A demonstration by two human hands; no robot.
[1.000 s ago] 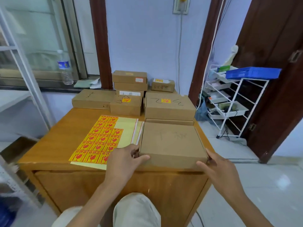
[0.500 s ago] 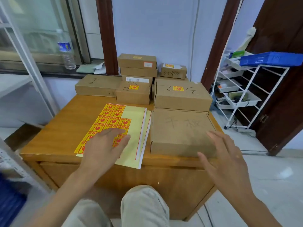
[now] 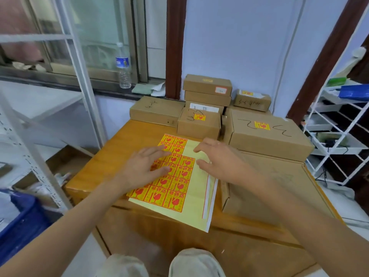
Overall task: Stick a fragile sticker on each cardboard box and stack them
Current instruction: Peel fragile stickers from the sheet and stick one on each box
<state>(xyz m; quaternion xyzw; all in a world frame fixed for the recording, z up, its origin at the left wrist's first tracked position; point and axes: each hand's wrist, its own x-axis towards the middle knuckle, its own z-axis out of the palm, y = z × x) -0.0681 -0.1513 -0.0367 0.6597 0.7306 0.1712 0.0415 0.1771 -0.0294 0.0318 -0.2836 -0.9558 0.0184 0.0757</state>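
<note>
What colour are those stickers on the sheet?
Yellow with red print, on the sticker sheet, clearest in the head view.
</note>
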